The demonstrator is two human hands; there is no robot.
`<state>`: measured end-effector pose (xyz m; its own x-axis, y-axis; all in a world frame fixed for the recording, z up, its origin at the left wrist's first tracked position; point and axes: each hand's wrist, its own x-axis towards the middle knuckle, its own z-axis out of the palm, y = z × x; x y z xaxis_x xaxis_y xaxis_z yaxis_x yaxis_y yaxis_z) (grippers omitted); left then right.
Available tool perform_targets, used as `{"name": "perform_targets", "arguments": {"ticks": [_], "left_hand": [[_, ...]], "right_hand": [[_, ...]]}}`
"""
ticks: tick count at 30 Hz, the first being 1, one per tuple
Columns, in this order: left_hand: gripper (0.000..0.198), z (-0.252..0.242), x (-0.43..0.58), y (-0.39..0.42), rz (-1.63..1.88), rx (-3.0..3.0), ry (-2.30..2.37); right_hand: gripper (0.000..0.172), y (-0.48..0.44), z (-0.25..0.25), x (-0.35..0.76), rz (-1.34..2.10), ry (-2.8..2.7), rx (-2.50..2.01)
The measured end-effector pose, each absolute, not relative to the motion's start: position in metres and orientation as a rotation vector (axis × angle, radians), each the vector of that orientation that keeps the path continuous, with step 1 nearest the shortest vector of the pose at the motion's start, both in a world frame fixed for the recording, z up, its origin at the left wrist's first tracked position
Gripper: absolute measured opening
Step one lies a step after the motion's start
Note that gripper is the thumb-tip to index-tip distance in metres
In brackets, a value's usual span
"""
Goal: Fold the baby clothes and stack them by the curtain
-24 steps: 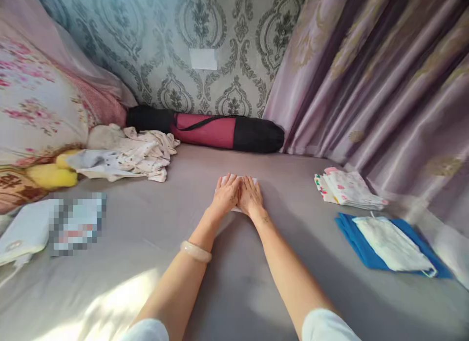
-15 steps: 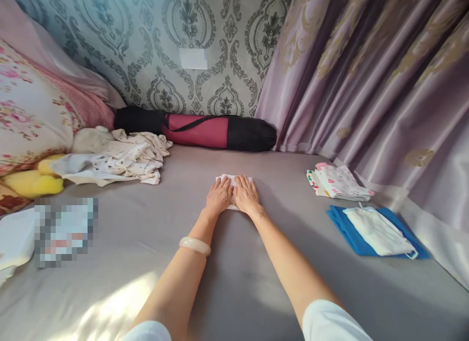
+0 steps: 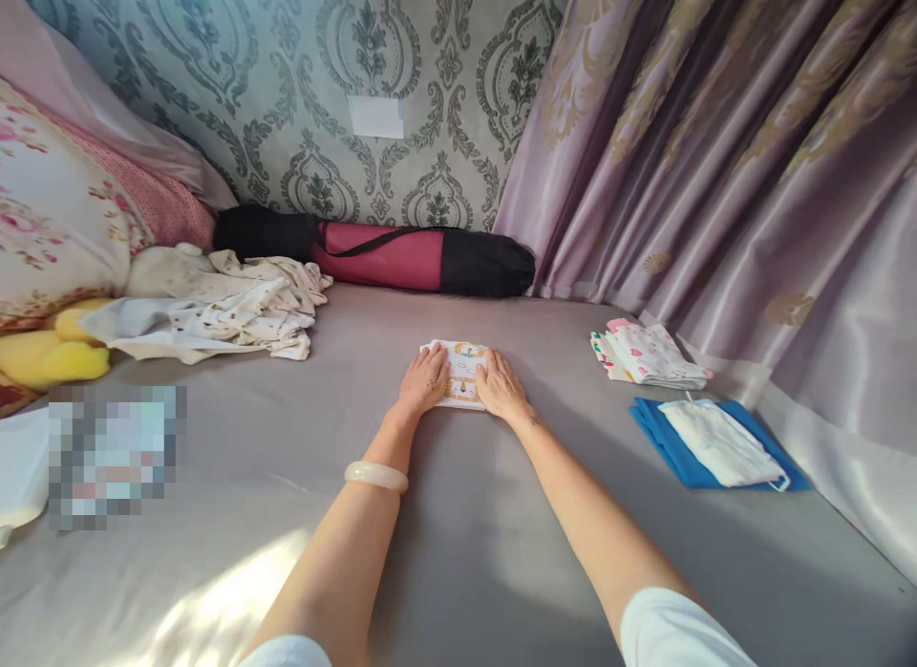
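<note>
A small folded cloth, white with orange and yellow printed figures, lies flat on the grey bed sheet. My left hand rests flat on its left side, fingers stretched out and pointing away from me. On the right side of the cloth lies my right hand, its fingers also extended. Between the two hands the printed middle of the cloth shows; its side edges are partly covered by my fingers. A pale bangle sits on my left forearm.
Folded printed cloths and a blue folded cloth under a white mask lie at right. A red and black long bag lies along the wall. Crumpled clothing, a yellow plush and a pixelated item are at left.
My hands have moved apart, from side by side over the cloth's middle to its left and right sides. More of the printed cloth shows between them. The view has shifted slightly.
</note>
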<state>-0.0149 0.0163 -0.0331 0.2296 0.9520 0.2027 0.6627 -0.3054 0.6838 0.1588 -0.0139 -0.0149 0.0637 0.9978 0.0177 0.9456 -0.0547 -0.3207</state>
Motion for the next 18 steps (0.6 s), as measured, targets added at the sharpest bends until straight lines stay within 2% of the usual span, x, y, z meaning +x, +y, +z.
{"name": "perform_targets", "arguments": {"ticks": [3,10,15,18], "left_hand": [[0.041,-0.030,-0.020,0.018,1.007,1.852,1.380],[0.052,-0.019,-0.038,0.014,1.412,1.187,1.245],[0.050,-0.019,-0.041,0.017,1.467,0.932,1.191],[0.050,-0.017,-0.040,0.018,1.460,0.885,1.184]], "right_hand": [[0.064,-0.015,-0.003,0.162,0.346,-1.946,-2.113],[0.061,-0.012,0.012,0.124,-0.023,-2.070,-1.854],[0.063,-0.006,-0.008,0.120,0.110,-2.199,-1.960],[0.063,-0.003,-0.003,0.122,0.201,-2.214,-1.976]]}}
